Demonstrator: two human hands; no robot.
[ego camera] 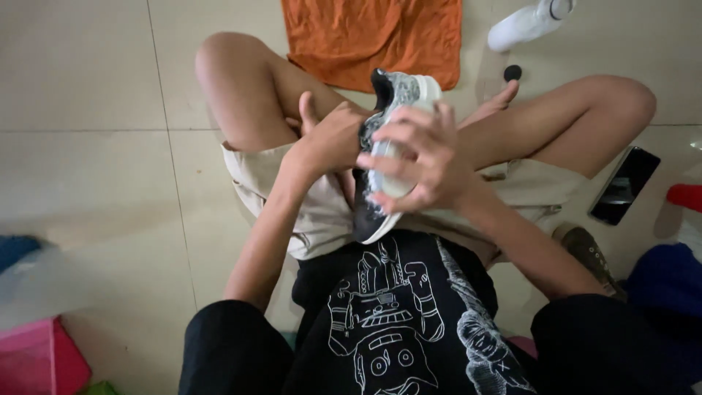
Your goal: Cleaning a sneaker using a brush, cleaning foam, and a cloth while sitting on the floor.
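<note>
Two hands mid-frame: left hand (329, 139) tucked inside grey-and-white sneaker (387, 157), grip hidden; right hand (420, 157) clamped around its sole, fingers spread. Orange cloth (369, 36) top centre; black phone (625, 184) at right.

Grey sneaker (395, 139) gripped by both hands, right hand (420, 157) over sole (fingers spread), left hand (333, 139) beside

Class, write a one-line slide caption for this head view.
Seated cross-legged on a tiled floor, a person holds a grey-and-white shoe with left hand and right hand.
</note>
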